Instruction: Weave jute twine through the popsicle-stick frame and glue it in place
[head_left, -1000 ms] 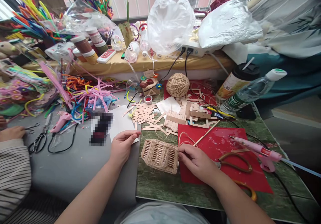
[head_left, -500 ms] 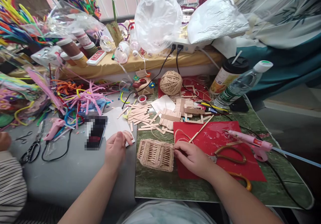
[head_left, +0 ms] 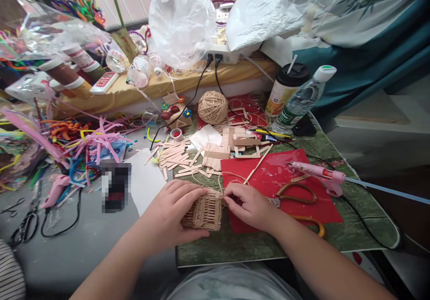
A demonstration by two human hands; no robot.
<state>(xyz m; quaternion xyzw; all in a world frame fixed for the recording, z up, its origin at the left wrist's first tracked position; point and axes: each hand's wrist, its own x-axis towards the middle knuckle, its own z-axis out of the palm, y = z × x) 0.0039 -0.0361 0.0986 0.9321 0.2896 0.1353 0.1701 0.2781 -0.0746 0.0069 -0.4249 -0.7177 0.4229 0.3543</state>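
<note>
A small twine-wrapped craft stick frame (head_left: 208,212) lies on the green tabletop in front of me. My left hand (head_left: 168,217) is wrapped around its left end, thumb along the near side and fingers over the far side. At the upper right corner of the frame, my right hand (head_left: 250,207) pinches a strand of twine (head_left: 220,181) between thumb and fingers. That strand loops back over the edge of a red sheet (head_left: 289,201). Scissors with amber handles (head_left: 298,193) lie partly under my right wrist.
A pink glue gun (head_left: 319,172) rests on the red sheet. Loose craft sticks (head_left: 174,154) and a twine ball (head_left: 212,107) sit behind the frame. A bottle (head_left: 298,103) and a cup (head_left: 285,89) stand back right. Pipe cleaners (head_left: 97,136) and black scissors (head_left: 27,228) lie left.
My left hand has moved right and down from above the grey table and taken hold of the twine-wrapped frame. My right hand stays at its corner. The camera view has shifted right.
</note>
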